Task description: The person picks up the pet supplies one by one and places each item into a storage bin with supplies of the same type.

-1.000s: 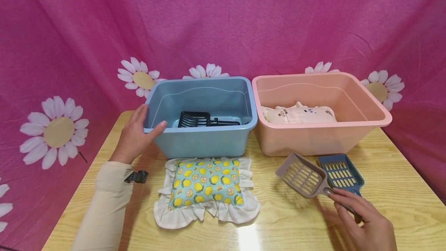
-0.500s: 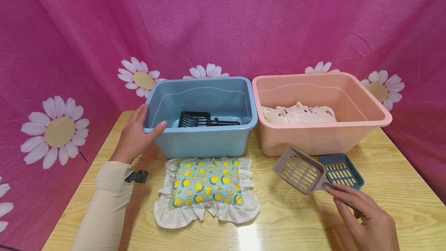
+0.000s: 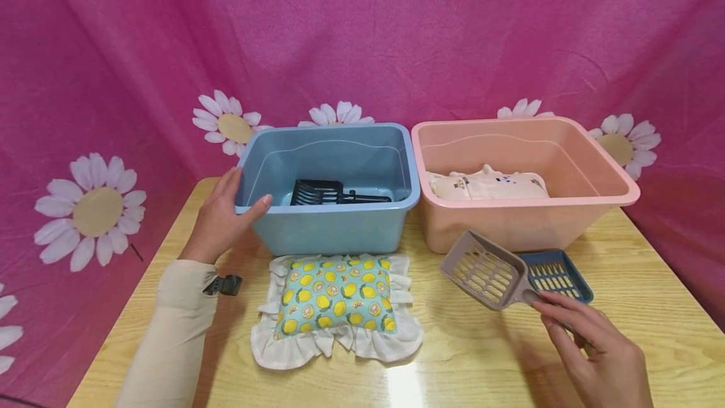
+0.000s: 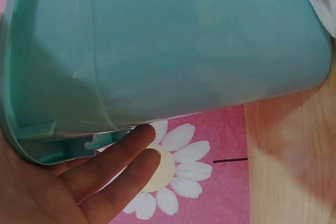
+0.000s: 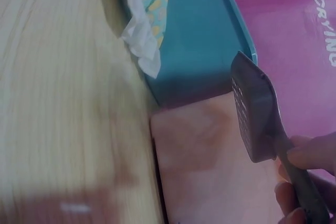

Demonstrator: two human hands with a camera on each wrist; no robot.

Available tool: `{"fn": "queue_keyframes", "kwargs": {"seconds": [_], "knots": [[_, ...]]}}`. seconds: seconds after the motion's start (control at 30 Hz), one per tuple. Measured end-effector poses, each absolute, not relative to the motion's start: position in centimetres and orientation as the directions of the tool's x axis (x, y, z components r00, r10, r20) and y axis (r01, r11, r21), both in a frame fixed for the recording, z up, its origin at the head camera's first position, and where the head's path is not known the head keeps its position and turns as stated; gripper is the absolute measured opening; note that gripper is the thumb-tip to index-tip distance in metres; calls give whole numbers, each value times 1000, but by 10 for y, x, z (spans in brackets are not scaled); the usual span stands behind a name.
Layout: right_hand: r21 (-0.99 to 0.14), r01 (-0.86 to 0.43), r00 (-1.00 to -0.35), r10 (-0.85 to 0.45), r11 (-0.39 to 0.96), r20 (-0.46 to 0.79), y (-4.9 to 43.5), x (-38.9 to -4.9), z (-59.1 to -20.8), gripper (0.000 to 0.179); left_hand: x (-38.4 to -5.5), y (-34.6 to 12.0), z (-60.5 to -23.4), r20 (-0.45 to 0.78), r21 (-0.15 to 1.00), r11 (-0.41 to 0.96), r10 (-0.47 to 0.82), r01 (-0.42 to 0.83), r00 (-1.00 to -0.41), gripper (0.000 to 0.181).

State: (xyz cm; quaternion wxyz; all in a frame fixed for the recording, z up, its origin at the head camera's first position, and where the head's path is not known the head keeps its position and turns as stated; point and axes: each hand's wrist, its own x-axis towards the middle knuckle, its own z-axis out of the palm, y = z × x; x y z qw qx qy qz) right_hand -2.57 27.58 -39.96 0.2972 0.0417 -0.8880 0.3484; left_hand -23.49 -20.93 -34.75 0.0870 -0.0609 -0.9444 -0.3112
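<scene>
Wooden table (image 3: 476, 364), toward near-right corner: right hand (image 3: 606, 348) pinches taupe slotted plastic scoop (image 3: 485, 271), likely light, stiff, best held by handle (image 3: 528, 296); left hand (image 3: 221, 222) relaxed.

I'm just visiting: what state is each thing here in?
Blue bin, upright, open-topped
Pink bin, upright, open-topped
Black scoop, inside blue bin
Cream pillow, lying inside pink bin
Lemon pillow, lying on table
Blue scoop, on table, partly hidden
Brown scoop, held off table, tilted
Right hand, gripping brown scoop's handle
Left hand, touching blue bin's rim
</scene>
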Motion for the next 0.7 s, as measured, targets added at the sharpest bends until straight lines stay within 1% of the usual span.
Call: {"fn": "queue_keyframes", "kwargs": {"seconds": [0.13,0.27,0.43,0.53,0.7], "knots": [[-619,-283,-828,139,733,543,274,-26,-395,34,-235,-209,-348,203,578,798,62,170,-977,96],[-613,-308,-816,129,728,563,272,-27,-389,34,-235,-209,-348,205,578,798,64,173,-977,95],[-622,-324,-818,119,713,563,270,-29,-384,34,-236,-209,-348,214,575,798,68,182,-974,94],[-637,-372,-808,101,675,580,268,-29,-382,34,-236,-209,-348,213,576,797,68,182,-975,95],[-617,-470,-763,62,631,644,265,-33,-381,35,-235,-210,-348,206,577,798,66,176,-976,95]]}}
